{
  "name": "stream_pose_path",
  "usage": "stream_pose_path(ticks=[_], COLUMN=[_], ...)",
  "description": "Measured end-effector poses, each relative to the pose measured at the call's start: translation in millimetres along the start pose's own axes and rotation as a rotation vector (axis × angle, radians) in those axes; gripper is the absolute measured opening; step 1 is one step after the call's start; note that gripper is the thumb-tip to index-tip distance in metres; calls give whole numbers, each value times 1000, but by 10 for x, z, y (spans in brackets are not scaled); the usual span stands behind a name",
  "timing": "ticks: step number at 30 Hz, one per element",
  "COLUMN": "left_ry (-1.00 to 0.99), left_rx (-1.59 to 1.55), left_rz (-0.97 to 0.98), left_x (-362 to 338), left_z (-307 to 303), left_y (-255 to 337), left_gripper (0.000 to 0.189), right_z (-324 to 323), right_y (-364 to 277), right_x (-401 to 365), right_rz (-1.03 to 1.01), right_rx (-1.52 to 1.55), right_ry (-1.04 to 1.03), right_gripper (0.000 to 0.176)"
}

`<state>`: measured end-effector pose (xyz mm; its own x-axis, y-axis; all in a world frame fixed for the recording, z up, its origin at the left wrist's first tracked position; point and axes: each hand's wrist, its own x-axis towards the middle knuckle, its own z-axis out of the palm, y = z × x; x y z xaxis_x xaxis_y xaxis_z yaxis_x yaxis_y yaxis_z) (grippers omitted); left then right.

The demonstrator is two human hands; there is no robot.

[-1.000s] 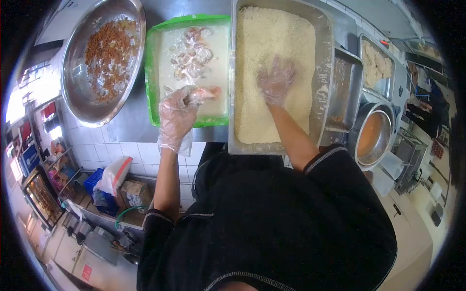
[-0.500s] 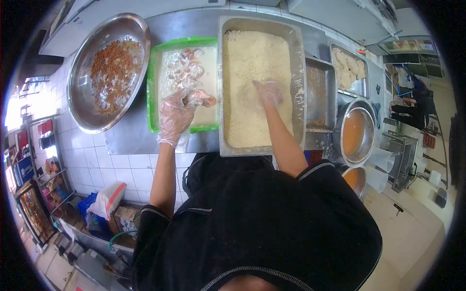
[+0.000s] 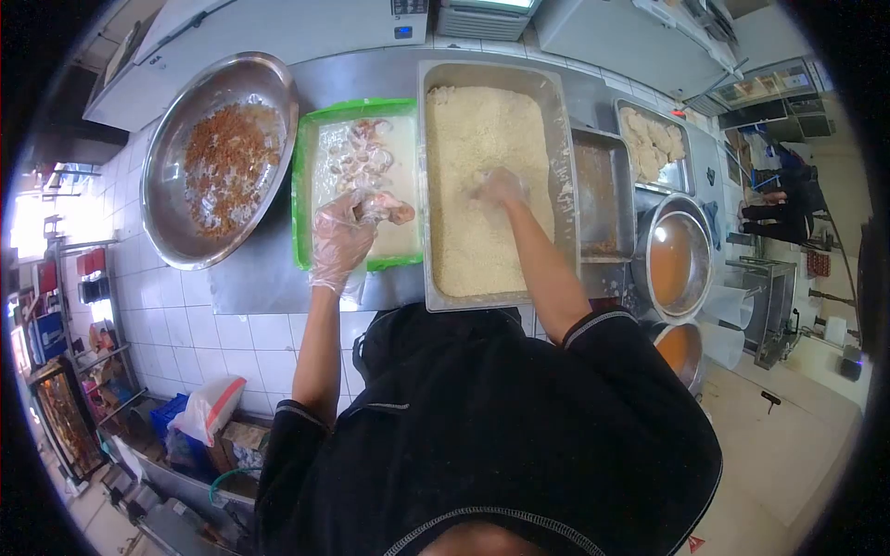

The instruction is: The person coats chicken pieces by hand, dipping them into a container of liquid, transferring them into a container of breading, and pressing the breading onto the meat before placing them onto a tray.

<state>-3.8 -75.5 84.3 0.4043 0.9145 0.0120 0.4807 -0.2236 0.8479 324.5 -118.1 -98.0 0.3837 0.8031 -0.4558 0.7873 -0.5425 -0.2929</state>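
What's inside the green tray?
The green tray holds white batter with pale pink pieces at the far end. The gloved left hand holds one piece over the near end, covering that part. Batter hides the bottom.

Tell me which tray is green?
The plastic tray of white batter, under the left hand holding a battered piece. It sits between the round steel bowl and the crumb pan; the others are all bare metal.
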Motion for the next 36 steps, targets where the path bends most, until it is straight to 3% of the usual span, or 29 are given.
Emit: stream_pose_path(ticks=[1,4,7,8,11,15,16,19,22,25,28,31,33,36], left_ry=[6,1,-1,-3,-24,36,9,40,3,14,39,72,104,94], left_rx=[16,69,136,160,65,189,240,289,344,314,327,281,209,394], left_rz=[-4,6,23,26,-55,83,109,155,126,121,43,53,95,19], left_x=[-7,-22,0,-6,-6,39,77,134,216,257,316,319,379,356], left_z=[3,-24,-39,-32,-64,-109,-111,-130,-168,-132,-38,110,233,482], left_y=[-37,-59,-137,-170,-97,-90,-207,-209,-136,36,24,87,-80,472], left_gripper=[17,18,18,19,22,21,29,23,21,20,20,21,21,21], right_z=[28,24,235,218,-382,-816,-903,-1076,-1590,-2069,-2580,-2875,-3173,-3377], right_y=[17,44,452,517,297,223,280,357,420,743,1154,2012,2445,3249], right_x=[21,-60,52,21,-526,-792,-832,-877,-966,-995,-1040,-800,-746,-504], right_rz=[-76,-21,-201,-175,-122,-218,-252,-465,-306,-451,-494,-484,-507,-331], right_rx=[-9,40,251,277,323,371,396,390,537,720,997,790,744,445], right_ry=[19,124,236,201,136,148,160,521,396,445,364,514,453,528], right_gripper=[75,68,62,61,57,53,51,42,43,25,24,27,33,39])
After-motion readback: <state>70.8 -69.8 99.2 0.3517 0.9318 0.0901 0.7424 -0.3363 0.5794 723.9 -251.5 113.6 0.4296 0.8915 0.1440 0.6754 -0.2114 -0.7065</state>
